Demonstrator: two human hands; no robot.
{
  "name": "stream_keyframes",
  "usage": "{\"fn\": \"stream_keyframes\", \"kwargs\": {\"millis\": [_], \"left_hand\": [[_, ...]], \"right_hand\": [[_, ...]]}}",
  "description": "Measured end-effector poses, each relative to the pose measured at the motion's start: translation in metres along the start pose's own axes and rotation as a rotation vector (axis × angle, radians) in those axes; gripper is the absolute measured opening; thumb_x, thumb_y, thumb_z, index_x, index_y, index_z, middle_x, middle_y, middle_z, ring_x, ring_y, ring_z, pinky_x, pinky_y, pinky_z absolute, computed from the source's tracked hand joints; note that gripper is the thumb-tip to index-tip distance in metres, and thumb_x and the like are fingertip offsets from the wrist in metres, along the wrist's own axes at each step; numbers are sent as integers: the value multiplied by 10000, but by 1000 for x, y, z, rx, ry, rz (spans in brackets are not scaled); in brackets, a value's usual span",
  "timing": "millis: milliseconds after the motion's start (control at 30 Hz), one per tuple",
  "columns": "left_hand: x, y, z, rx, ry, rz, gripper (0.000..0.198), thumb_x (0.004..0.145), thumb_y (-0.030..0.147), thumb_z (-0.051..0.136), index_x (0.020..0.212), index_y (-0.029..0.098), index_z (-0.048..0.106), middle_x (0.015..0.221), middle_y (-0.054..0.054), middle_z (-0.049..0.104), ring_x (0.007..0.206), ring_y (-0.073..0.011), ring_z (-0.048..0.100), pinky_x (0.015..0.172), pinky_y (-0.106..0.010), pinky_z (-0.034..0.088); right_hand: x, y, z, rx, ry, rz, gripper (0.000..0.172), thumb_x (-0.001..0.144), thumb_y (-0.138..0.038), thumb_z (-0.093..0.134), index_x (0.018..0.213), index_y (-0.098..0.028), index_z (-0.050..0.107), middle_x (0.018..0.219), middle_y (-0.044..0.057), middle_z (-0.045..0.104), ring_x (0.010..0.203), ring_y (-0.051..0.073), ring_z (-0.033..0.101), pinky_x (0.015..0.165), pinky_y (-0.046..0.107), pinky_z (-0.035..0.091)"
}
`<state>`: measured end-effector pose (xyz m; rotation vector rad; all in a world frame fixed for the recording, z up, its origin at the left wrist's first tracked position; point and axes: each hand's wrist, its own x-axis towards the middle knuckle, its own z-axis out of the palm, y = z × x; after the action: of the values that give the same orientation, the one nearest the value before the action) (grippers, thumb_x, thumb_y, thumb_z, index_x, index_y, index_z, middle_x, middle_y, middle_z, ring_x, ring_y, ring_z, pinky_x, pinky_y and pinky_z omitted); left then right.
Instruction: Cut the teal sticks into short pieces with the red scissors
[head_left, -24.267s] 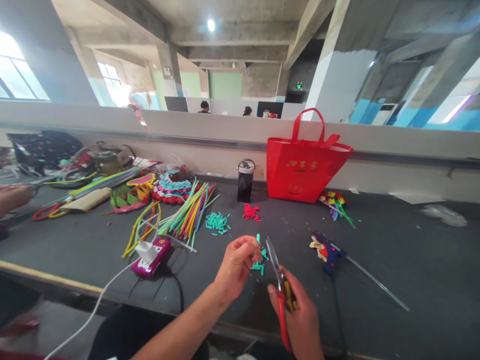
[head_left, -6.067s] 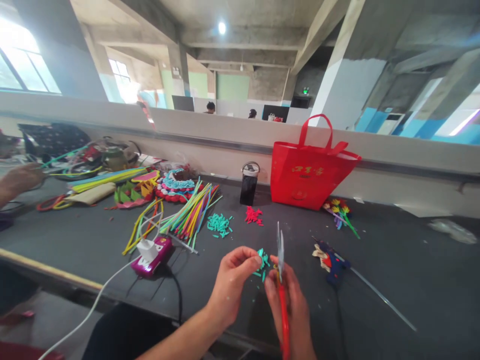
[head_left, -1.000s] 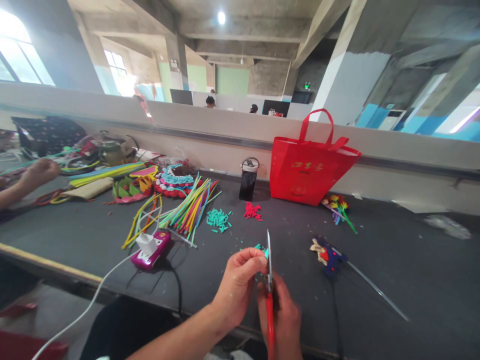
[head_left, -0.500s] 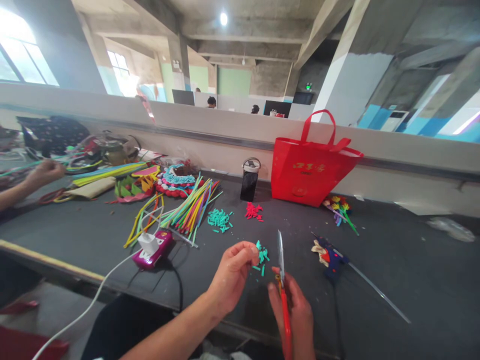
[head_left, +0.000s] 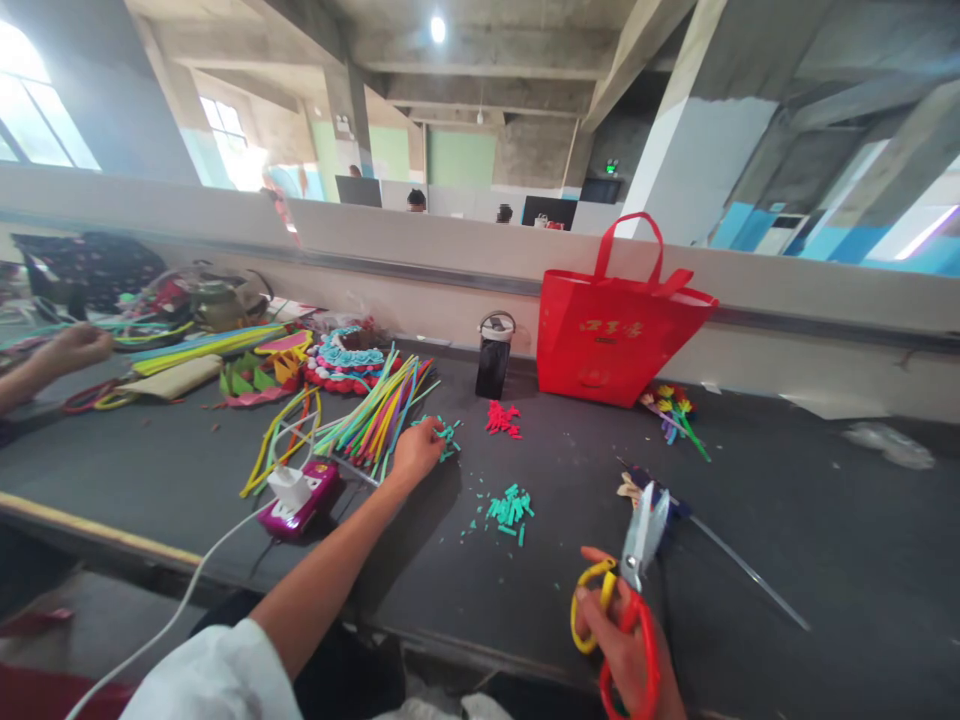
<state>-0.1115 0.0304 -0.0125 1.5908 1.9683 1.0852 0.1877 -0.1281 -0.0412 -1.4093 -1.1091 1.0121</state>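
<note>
The step in hand looks like picking from the far teal pile [head_left: 450, 437]: the left hand [head_left: 421, 450] is down at its near-left edge, fingertips drawn together among the pieces — whether they pinch one, I cannot tell. That move seems to call for a light, exact pinch, since the bits are small and lie loose against each other. The near teal pile [head_left: 510, 507] sits to the right of those fingers and closer to the body, the red pile [head_left: 502, 418] well to their right, the stems [head_left: 382, 415] just to their left. The left arm stretches forward, palm down. The right hand [head_left: 631, 640], low and well apart, is curled about the handles of the scissors [head_left: 636, 548] — blades pointing away, ahead of its fingers, overlapping the glue gun [head_left: 681, 507] in view.
</note>
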Motion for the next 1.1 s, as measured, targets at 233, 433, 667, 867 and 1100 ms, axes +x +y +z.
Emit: {"fn": "stream_keyframes", "kwargs": {"millis": [233, 433, 667, 867, 1100], "left_hand": [[-20, 11, 8, 215, -64, 223, 228, 773, 91, 540, 925, 182, 685, 918, -85, 690, 927, -239, 603, 842, -334, 398], [-61, 43, 17, 253, -279, 413, 154, 775, 123, 578, 827, 193, 705, 824, -35, 714, 845, -190, 619, 800, -293, 410], [-110, 73, 50, 334, -424, 494, 134, 776, 297, 632, 754, 185, 702, 808, -86, 713, 865, -264, 626, 849, -407, 393], [-115, 71, 67, 338, -463, 422, 84, 693, 180, 606, 702, 138, 679, 821, -171, 704, 886, -337, 642, 866, -482, 396], [-110, 71, 63, 1, -430, 268, 45, 572, 128, 594, 559, 171, 596, 653, -74, 654, 725, -254, 627, 771, -381, 426]], "right_hand": [[9, 17, 10, -383, 38, -189, 441, 741, -502, 600, 1042, -189, 675, 643, 9, 671, 494, 174, 625, 459, 245, 477], [14, 14, 13, -507, -35, -269, 485, 723, -467, 638, 1104, -168, 664, 612, -10, 649, 516, 168, 637, 565, 242, 531], [12, 2, 12, -358, -93, -255, 481, 665, -378, 674, 1105, -185, 645, 610, -41, 607, 542, 154, 612, 542, 230, 518], [8, 7, 5, -236, -333, -136, 558, 707, -298, 655, 1245, -189, 555, 555, -100, 471, 467, 114, 509, 488, 200, 469], [8, 14, 7, -253, -249, -124, 568, 666, -264, 668, 1223, -195, 582, 557, -101, 489, 488, 115, 516, 545, 211, 483]]}}
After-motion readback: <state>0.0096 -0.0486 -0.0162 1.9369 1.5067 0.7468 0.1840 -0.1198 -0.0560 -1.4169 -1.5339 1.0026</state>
